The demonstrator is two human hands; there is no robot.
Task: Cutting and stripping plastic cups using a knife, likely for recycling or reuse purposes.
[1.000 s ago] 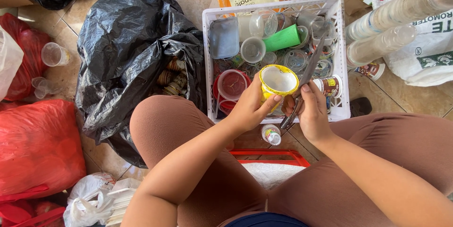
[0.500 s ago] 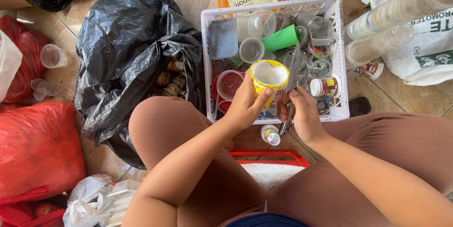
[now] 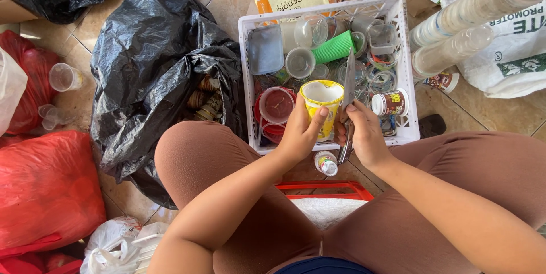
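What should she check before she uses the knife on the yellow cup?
1. Left hand holds the cup firmly: ok, fingers wrap its side.
2. Right hand grips the knife by the handle: ok.
3. Blade points away from the body: ok, tip aims over the crate.
4. Left thumb away from the blade: not ok, it sits near the rim beside it.
5. Cup empty: cannot tell.
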